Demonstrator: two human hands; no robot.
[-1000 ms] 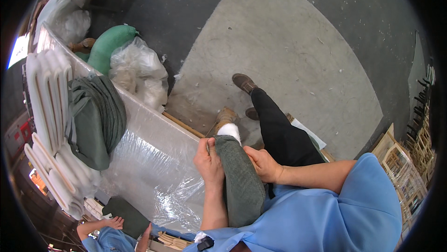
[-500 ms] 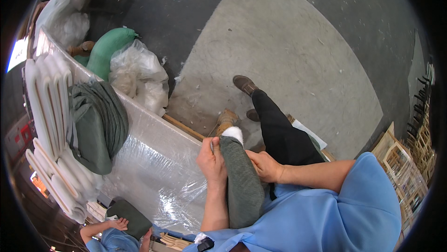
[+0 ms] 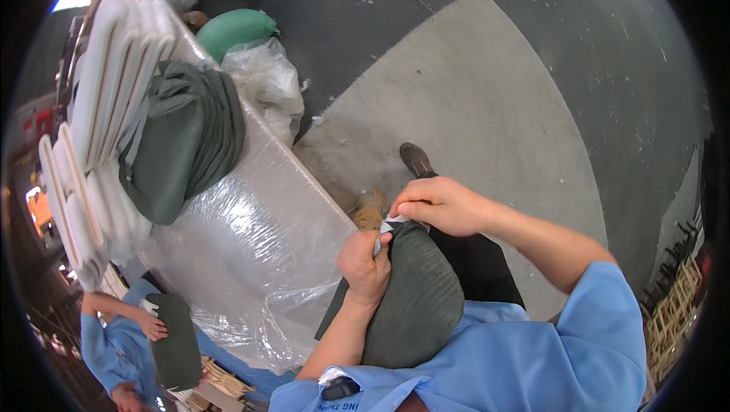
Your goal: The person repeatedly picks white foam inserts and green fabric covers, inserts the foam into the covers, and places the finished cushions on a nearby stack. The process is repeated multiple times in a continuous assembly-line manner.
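A dark grey-green fabric cushion cover (image 3: pixel 418 298) lies against my body, rounded at the near end and narrowing toward my hands. My left hand (image 3: pixel 366 266) is closed round its far left edge, thumb on top. Fingers pinched, my right hand (image 3: pixel 445 206) grips the far end of the cover, where a small piece of white material (image 3: pixel 388 223) shows between the two hands. How much padding sits inside the cover is hidden.
On my left, a plastic-wrapped table (image 3: pixel 243 260) carries stacked white pads (image 3: pixel 114 92) and a pile of grey-green covers (image 3: pixel 190 138). A green sack (image 3: pixel 236 31) and clear plastic (image 3: pixel 266 81) lie beyond. A co-worker (image 3: pixel 114 336) holds a green cushion (image 3: pixel 176 340). Wooden frames (image 3: pixel 677 298) stand right.
My right hand has moved from the cover's right side up to its far end, now pinching there. The cover looks wider, and the white tip shows less. The view has shifted.
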